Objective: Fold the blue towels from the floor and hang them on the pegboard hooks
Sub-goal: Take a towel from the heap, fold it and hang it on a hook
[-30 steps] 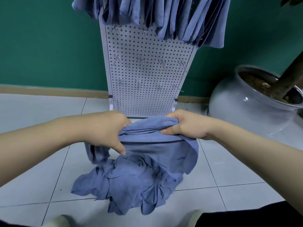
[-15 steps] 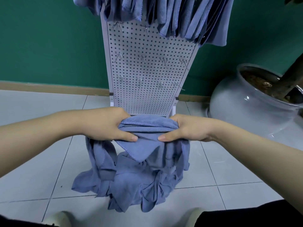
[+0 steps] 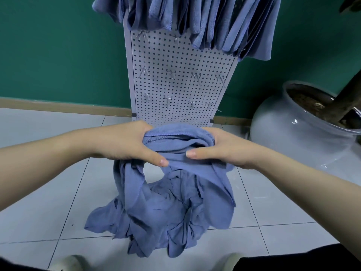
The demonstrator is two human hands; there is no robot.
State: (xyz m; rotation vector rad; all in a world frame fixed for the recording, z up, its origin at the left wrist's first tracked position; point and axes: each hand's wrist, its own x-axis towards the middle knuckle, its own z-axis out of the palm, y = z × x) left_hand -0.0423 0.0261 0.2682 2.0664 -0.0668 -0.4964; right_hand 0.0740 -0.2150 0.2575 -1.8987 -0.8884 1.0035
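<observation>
I hold a blue towel (image 3: 176,139) bunched between both hands above the floor. My left hand (image 3: 125,142) grips its left end, thumb pointing right over the cloth. My right hand (image 3: 226,147) grips the right end, thumb pointing left. Loose parts of the towel hang down at both sides. Below it a pile of crumpled blue towels (image 3: 162,216) lies on the tiles. Behind stands the white pegboard (image 3: 179,55) with several bare metal hooks (image 3: 168,99) in its lower rows. Several blue towels (image 3: 211,20) hang along its top.
A big grey ceramic pot (image 3: 289,141) with soil and a trunk stands at the right, close to the pegboard. A green wall with a wooden skirting (image 3: 64,107) runs behind. My shoes (image 3: 66,263) show at the bottom edge on the white floor tiles.
My hands have come closer together and gathered the towel into a tighter bundle; my thumbs now nearly meet. More cloth hangs down at the left side.
</observation>
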